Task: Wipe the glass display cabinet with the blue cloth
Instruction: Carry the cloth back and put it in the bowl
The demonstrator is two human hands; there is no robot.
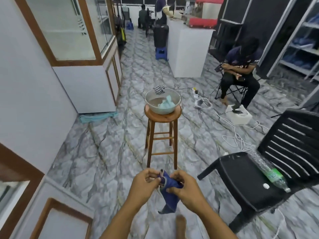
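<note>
A dark blue cloth (170, 192) hangs bunched between my two hands, low in the middle of the view. My left hand (144, 186) pinches its upper left corner, and my right hand (185, 186) grips its upper right part. The loose end of the cloth droops below my hands. The glass display cabinet (69, 30) with brown wooden frames stands along the left wall, well away from my hands. Another framed part of a cabinet (19, 183) sits close at the lower left.
A wooden stool (162, 133) stands straight ahead, bearing a glass bowl (163, 101) with water and a light cloth. A black plastic chair (259, 180) with a bottle on it is at the right. Cables cross the floor; a person (240, 71) sits beyond them.
</note>
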